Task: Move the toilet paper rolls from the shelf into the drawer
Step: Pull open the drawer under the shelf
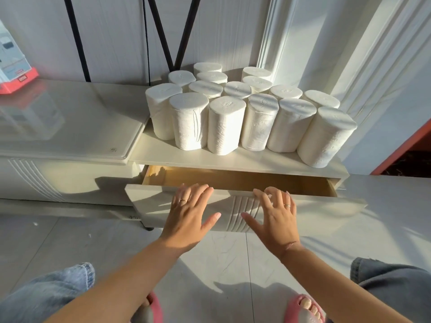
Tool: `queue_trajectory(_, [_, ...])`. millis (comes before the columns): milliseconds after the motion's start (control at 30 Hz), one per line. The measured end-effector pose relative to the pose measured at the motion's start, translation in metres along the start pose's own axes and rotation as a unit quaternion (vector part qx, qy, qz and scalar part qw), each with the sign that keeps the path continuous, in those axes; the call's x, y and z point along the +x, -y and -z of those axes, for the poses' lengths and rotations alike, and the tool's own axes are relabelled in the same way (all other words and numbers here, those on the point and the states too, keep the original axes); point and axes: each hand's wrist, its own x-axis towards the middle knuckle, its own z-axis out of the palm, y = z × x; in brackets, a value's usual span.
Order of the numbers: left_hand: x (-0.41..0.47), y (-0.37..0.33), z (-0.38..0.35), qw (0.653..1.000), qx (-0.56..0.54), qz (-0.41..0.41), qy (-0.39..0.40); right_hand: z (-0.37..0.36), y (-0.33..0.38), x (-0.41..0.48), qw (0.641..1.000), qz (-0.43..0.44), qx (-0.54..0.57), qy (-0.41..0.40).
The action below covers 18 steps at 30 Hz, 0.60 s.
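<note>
Under shelf [186, 158], drawer [314, 213] ajar, left hand [189, 210], right hand [276, 217] seemingly on rim

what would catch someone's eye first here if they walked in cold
A tight cluster of upright toilet paper rolls stands in sunlight on the low shelf at mid-frame. Just beneath it the drawer is partly open, with the left hand and right hand laid on its front, fingers at the top edge.

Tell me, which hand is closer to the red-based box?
Left. The left hand rests on the drawer front, below-right of the box; the right hand lies farther right.
</note>
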Motion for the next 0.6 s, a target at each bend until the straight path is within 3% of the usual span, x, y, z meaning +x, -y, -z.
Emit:
queue_trajectory(167, [0.012,0.008,0.025,0.993,-0.083,0.070,0.052,0.017,-0.001,0.017,0.995,0.006,0.064,0.079])
queue_trajectory(333, [0.009,0.003,0.039,0.975,-0.170,0.118,0.080,0.029,0.001,0.011,0.990,-0.007,0.091,0.107])
queue_trajectory(600, [-0.038,-0.006,0.048,0.962,-0.227,0.088,0.120,0.045,0.001,-0.041,0.982,0.020,0.148,0.118])
